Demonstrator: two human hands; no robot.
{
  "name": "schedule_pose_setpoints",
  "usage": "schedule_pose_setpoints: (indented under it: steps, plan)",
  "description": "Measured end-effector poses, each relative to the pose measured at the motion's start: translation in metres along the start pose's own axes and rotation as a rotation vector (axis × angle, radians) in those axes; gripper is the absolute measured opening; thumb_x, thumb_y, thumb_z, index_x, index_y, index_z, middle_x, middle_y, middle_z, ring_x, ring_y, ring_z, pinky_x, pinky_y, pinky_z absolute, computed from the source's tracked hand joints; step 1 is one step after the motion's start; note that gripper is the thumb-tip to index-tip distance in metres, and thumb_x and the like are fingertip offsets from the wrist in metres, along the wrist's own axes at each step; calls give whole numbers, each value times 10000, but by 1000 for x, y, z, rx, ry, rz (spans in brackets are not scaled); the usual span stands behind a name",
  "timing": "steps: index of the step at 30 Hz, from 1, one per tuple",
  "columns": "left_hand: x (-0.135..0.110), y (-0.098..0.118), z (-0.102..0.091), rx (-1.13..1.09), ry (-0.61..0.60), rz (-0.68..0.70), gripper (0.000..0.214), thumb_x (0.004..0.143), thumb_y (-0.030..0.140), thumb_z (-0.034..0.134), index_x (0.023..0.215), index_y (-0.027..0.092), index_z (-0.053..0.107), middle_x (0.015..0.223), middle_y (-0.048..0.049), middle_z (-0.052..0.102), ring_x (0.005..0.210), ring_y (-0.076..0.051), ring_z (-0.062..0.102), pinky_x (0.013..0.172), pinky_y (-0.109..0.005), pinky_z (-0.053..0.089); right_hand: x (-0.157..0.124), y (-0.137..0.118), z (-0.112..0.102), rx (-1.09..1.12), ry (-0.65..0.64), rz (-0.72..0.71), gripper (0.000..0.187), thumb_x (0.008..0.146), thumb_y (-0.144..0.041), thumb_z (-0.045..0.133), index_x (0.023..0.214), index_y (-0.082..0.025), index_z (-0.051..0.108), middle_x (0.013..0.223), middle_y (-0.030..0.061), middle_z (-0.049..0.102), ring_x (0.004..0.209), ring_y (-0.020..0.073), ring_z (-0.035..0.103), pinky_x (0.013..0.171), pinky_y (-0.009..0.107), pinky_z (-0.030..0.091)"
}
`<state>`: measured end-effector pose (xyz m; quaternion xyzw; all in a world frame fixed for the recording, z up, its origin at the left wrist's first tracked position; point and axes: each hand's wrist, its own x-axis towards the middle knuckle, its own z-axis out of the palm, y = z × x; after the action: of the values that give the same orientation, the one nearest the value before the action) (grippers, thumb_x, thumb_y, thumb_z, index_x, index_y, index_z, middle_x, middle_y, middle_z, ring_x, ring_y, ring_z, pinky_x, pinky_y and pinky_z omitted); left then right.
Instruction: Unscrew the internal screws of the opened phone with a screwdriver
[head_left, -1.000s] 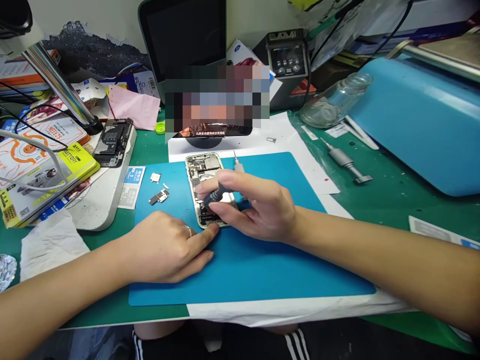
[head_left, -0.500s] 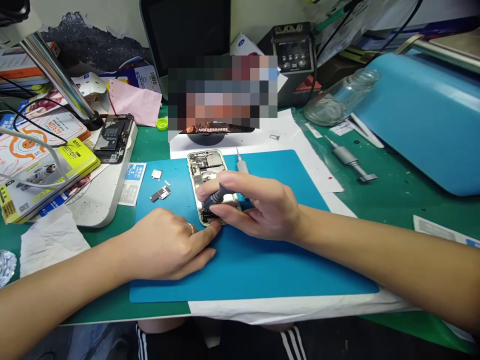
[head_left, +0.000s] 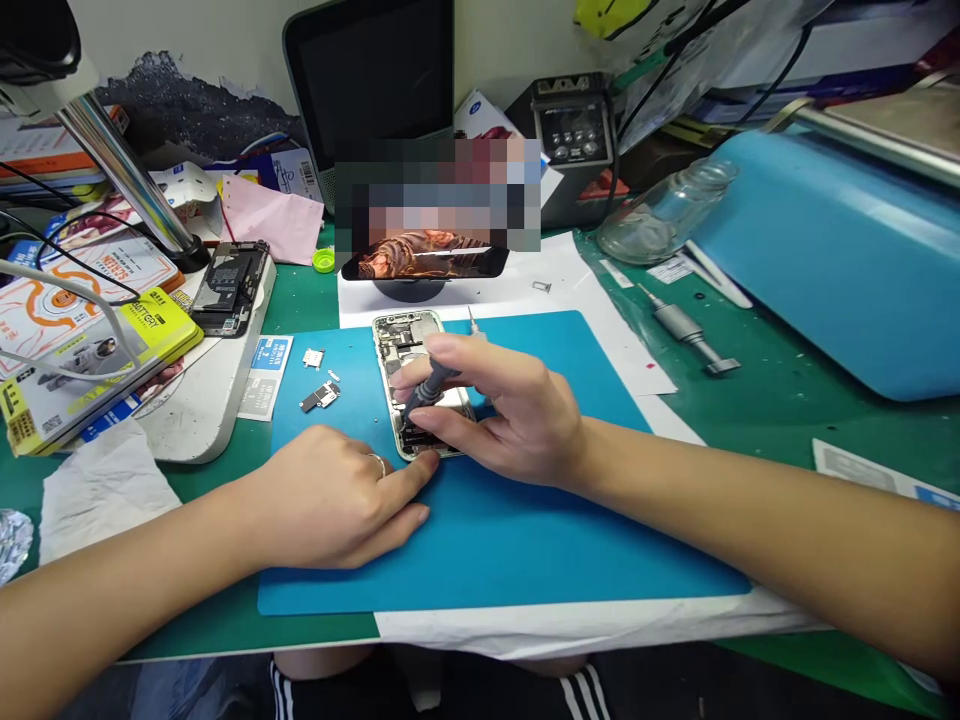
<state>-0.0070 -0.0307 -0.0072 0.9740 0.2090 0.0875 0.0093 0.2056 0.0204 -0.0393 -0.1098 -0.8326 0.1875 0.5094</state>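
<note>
Two hands of mine meet over the opened phone [head_left: 409, 335], which lies face-up on the blue mat [head_left: 510, 540] with its inner parts bare. My right hand [head_left: 525, 410] grips a dark grey screwdriver [head_left: 432, 384] between thumb and fingers, and the tool leans with its lower end down at the lower left part of the phone. My left hand [head_left: 322, 500] rests on the mat, index finger stretched out so its tip is at the phone's bottom edge, a ring [head_left: 377, 464] on one finger. The left thumb is hidden, so I cannot tell whether those fingers close on anything.

Beyond my right index finger shows the thin tip of a light grey tool [head_left: 475, 324], its rest covered by my hand. Left of the phone, a dark metal plate [head_left: 321, 397] and a silvery piece [head_left: 313, 358] lie on the mat. Well off to the right, another grey tool [head_left: 682, 328] lies on the green tabletop [head_left: 757, 440], near a glass jar [head_left: 667, 215] tipped on its side.
</note>
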Motion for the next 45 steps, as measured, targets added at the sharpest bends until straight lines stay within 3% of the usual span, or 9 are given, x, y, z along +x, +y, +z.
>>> schedule_pose_setpoints:
  steps: [12, 20, 31, 36, 45]
  plan:
    - [1, -1, 0, -9, -6, 6, 422, 1065, 310, 352, 1272, 51, 612, 590, 1, 643, 484, -192, 613, 443, -359, 422, -2, 1, 0, -9, -24, -54, 696, 943, -54, 608, 1541, -227, 297, 1292, 119, 695, 1099, 158, 732, 945, 325, 648]
    - [1, 0, 0, 1, 17, 7, 396, 1063, 307, 349, 1224, 65, 619, 576, 1, 641, 470, -185, 603, 437, -331, 397, 5, -4, -5, -106, -55, -95, 574, 948, -88, 601, 1473, -142, 375, 1239, 141, 717, 1068, 161, 734, 959, 327, 622]
    - [1, -1, -1, 17, -15, 11, 398, 1060, 311, 345, 1245, 74, 605, 593, -6, 669, 492, -181, 634, 460, -305, 435, 8, -2, -5, -116, -64, -97, 634, 918, -126, 675, 1472, -230, 385, 1202, 79, 728, 1038, 178, 735, 896, 354, 643]
    - [2, 0, -1, 30, -9, 11, 388, 1057, 322, 353, 1205, 87, 624, 567, -5, 650, 474, -170, 615, 455, -284, 417, 9, -5, -3, -129, -59, -89, 564, 918, -87, 654, 1424, -164, 419, 1132, 93, 734, 978, 169, 732, 866, 331, 641]
    - [2, 0, 0, 16, 3, 11, 367, 1054, 313, 354, 1140, 100, 639, 551, -2, 633, 463, -177, 604, 452, -296, 419, 10, -6, -2, -129, -67, -110, 497, 968, -111, 558, 1435, -189, 408, 1105, 71, 737, 944, 153, 723, 829, 319, 653]
